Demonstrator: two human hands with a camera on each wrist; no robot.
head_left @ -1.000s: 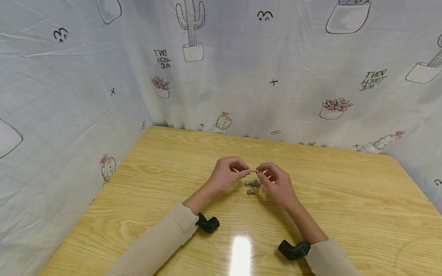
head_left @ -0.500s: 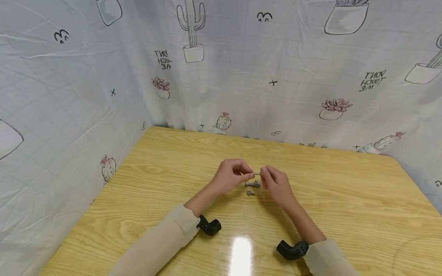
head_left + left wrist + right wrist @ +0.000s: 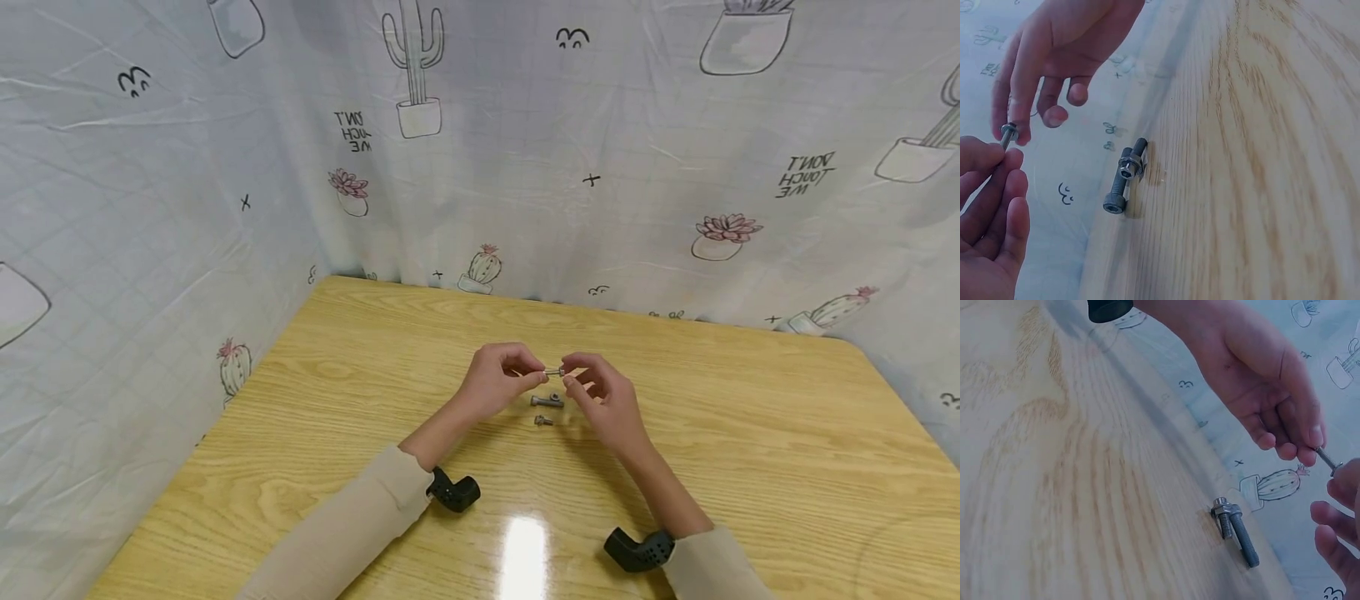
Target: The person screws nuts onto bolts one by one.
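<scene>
Curtain with cactus drawings fills the upper half of the head view, and below it spreads my wooden table. My left hand, near the middle of the frame, is pinched narrow. My right hand faces it, farther right; half a second ago its fingers were bunched together, and now forefinger and thumb stand apart. Below the gap between them, a long bolt lies on the wood. The slim screw is up in the air, just right of the frame's centre: my left hand pinches one end, and the collared end sits between my right fingertips, though I cannot tell whether they touch it. I judge that I have eased off to take a fresh hold for turning, the work unfinished. A short bolt lies just below the long one in the frame; what looks like a nut sits at the long one's upper side.
</scene>
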